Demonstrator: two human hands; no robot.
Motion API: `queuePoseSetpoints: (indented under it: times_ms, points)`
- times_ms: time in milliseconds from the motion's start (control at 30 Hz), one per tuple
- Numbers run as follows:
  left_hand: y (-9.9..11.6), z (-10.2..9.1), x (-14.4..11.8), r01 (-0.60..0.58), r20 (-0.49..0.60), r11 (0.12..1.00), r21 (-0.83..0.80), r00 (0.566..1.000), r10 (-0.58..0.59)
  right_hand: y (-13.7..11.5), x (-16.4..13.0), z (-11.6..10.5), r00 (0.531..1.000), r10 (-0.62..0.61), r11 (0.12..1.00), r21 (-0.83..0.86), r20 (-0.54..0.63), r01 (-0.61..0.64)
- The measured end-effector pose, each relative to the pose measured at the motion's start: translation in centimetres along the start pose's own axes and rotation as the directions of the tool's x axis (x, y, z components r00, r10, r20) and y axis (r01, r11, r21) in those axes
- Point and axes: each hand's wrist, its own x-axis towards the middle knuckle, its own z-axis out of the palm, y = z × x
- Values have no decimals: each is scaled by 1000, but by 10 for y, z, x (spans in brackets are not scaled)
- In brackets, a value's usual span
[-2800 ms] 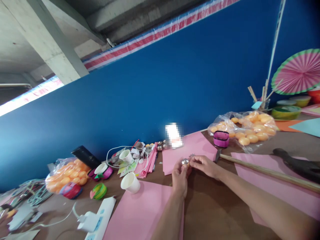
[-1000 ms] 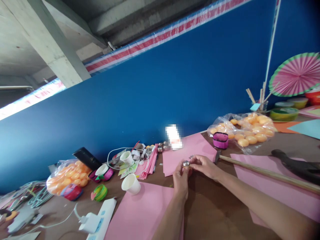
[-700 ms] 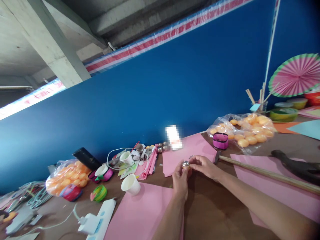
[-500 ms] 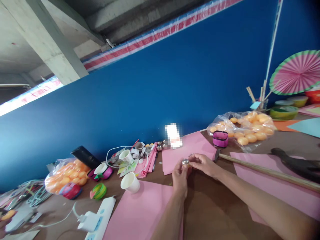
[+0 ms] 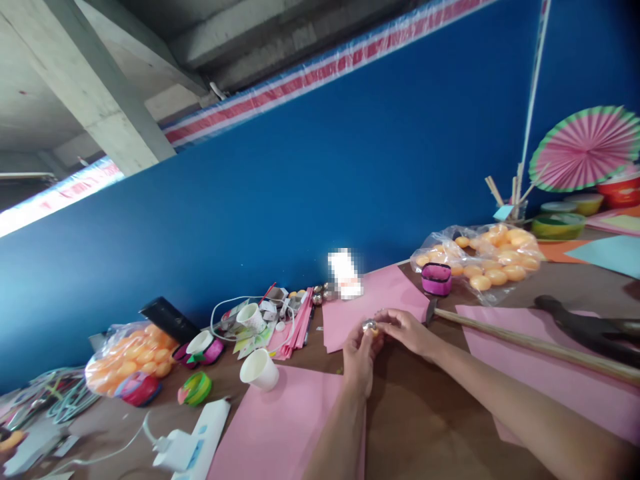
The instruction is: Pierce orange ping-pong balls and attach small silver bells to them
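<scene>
Head view: both hands meet over the brown table [image 5: 425,413], a little beyond its middle. The left hand [image 5: 358,353] pinches a small shiny metal ball [image 5: 369,325] at its fingertips; the right hand [image 5: 406,329] comes in from the right and closes its fingers on the ball's right side. So the ball sits between the two hands, touching both, just above the near edge of a pink sheet [image 5: 373,301]. Right of the hands lies a long wooden stick [image 5: 530,343]; to the left stands a white paper cup [image 5: 259,369].
</scene>
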Motion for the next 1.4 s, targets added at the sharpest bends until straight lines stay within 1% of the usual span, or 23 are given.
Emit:
queuePoseSetpoints:
  times_ms: [100, 233, 367, 567, 700, 800, 1100, 1200, 1300, 1400]
  points:
    - [-1, -2, 0, 22, -30, 1000, -22, 999, -22, -1, -1, 0, 999, -30, 999, 13, 28, 30]
    - [-2, -5, 0, 19, -53, 999, -38, 998, -21, 0, -1, 1, 994, -71, 997, 23, 85, 70]
    - [-1, -5, 1, 25, -32, 998, -57, 999, -27, -2, -3, 2, 989, -89, 996, 39, 115, 85]
    - [0, -3, 1, 11, 1, 999, -45, 1000, -11, -8, -5, 1, 995, -27, 999, 40, 91, 23]
    - [1, -2, 0, 17, -19, 1000, -8, 1000, -18, -9, -5, -1, 996, 3, 996, 91, 87, -11]
    - [1, -1, -1, 9, -4, 1000, 0, 1000, -9, -11, -5, -1, 996, 26, 991, 131, 86, -37]
    - [2, 3, -5, -26, 44, 999, 35, 999, 24, -18, -8, 0, 996, 61, 989, 134, 67, -69]
    - [2, 4, -6, -31, 26, 999, 43, 999, 30, -20, -9, 1, 997, 67, 990, 117, 49, -73]
    - [1, 3, -5, -21, -11, 999, 34, 1000, 21, -20, -9, 2, 995, 69, 987, 140, 66, -78]
    - [0, 3, -5, -27, -24, 1000, 10, 999, 27, -19, -9, 3, 995, 63, 987, 142, 81, -74]
